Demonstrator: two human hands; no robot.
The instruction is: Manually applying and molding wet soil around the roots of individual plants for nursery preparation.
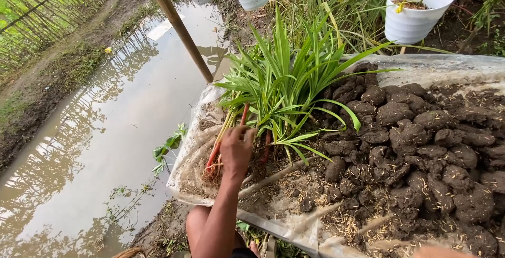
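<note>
Currently, head view: left hand [236,147] closed around red-stemmed green leafy seedling bunch [279,87], lying on clear plastic sheet [192,155] beside dark clumped soil pile [415,153]. Right hand barely visible at frame bottom, state indeterminate. Step judged: gripping bunch at stems. Firm hold needed before lifting.

No packages, labels, signs or screens

Nothing of that kind shows anywhere in the head view: no wrapper, printed tag, board or display.

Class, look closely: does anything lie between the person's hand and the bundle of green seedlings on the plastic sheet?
Nothing visible does. The left hand already rests on the seedlings at their reddish stems. The dark soil clods lie off to one side.
</note>
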